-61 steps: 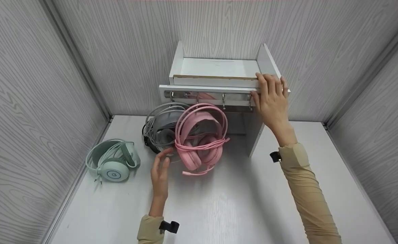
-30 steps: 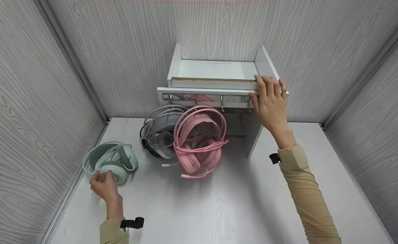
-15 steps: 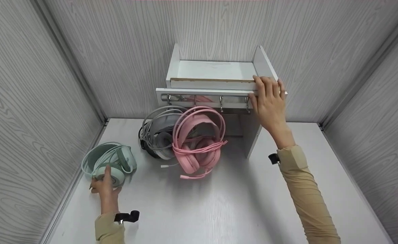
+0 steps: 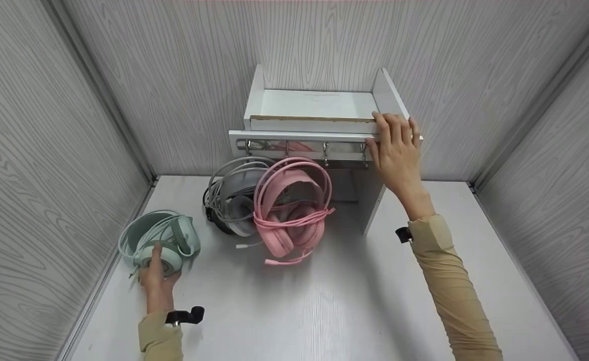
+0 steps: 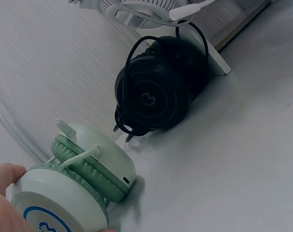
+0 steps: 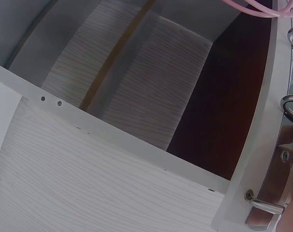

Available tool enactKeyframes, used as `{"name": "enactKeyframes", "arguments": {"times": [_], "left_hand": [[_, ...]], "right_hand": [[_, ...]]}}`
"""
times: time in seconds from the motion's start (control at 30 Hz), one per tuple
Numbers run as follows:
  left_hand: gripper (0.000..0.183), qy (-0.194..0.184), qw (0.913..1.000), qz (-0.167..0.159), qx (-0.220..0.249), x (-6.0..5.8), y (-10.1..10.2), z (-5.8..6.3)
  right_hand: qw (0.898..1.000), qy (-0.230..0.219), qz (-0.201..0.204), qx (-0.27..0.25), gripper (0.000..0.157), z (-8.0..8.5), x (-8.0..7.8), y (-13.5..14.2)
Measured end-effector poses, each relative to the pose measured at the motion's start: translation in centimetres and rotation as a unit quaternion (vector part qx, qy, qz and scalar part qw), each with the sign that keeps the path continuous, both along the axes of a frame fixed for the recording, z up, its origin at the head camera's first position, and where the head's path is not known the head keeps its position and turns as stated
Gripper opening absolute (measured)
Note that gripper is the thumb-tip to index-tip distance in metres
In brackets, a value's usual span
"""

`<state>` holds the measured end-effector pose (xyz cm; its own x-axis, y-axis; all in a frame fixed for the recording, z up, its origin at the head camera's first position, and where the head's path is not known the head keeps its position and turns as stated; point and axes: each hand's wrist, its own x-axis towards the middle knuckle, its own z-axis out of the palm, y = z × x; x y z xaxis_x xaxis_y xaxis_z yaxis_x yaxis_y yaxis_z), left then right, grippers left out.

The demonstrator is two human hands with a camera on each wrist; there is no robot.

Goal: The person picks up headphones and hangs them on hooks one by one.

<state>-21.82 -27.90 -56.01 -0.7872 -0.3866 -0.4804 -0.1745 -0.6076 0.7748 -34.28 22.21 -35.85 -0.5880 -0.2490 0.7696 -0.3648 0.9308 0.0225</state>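
In the head view, my left hand [image 4: 155, 283] holds a mint-green headset [image 4: 189, 235] by its near ear cup at the left of the table. The thumb lies over the cup's outer face, and a pale cord is bundled round the headband. The left wrist view shows the same headset [image 5: 64, 195] with its green cushions and a blue ring mark. My right hand [image 4: 399, 155] grips the top right of a white shelf unit [image 4: 314, 125], fingers over the ledge and thumb at the front of its hook rail.
A pink headset [image 4: 277, 240] and a grey headset [image 4: 244, 183] hang from the rail's left hooks. Behind the grey one is a black headset [image 5: 151, 96]. The right-hand metal hooks [image 4: 326, 153] carry nothing. Wood-grain walls [image 4: 48, 150] enclose the white table [image 4: 324, 311].
My left hand has moved left from beside the hanging headsets to the mint-green headset and taken hold of its ear cup. The right hand stays on the shelf unit.
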Motion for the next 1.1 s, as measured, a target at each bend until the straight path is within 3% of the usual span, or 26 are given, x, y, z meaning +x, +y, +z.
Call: {"name": "enactKeyframes", "arguments": {"times": [0.17, 0.43, 0.63, 0.77, 0.93, 1.1], "left_hand": [[0.098, 0.017, 0.9997, -0.012, 0.012, 0.6, -0.4, -0.2], [0.087, 0.05, 0.9987, 0.009, -0.004, 0.8, -0.5, -1.8], [0.087, 0.057, 0.9978, -0.016, -0.029, 1.1, -1.2, -2.6], [0.083, 0.06, 0.9973, -0.025, -0.035, 1.9, -1.2, -2.7], [0.075, 0.059, 0.9934, -0.027, -0.095, 3.4, -0.4, -2.7], [0.073, 0.096, 0.9896, -0.015, -0.105, 4.8, 0.8, -2.5]], "right_hand": [[1.0, 0.003, -0.001, -0.001, 0.051, -0.1, 0.0, -0.1], [1.0, 0.004, -0.004, 0.004, 0.051, 0.0, -0.1, -0.2], [1.0, 0.002, -0.008, 0.004, 0.052, -0.1, -0.1, 0.0], [1.0, 0.003, -0.006, 0.004, 0.052, -0.1, -0.1, 0.1], [1.0, 0.001, -0.003, 0.006, 0.052, -0.1, -0.1, 0.0], [1.0, 0.004, -0.002, 0.004, 0.052, 0.0, -0.1, 0.0]]}}
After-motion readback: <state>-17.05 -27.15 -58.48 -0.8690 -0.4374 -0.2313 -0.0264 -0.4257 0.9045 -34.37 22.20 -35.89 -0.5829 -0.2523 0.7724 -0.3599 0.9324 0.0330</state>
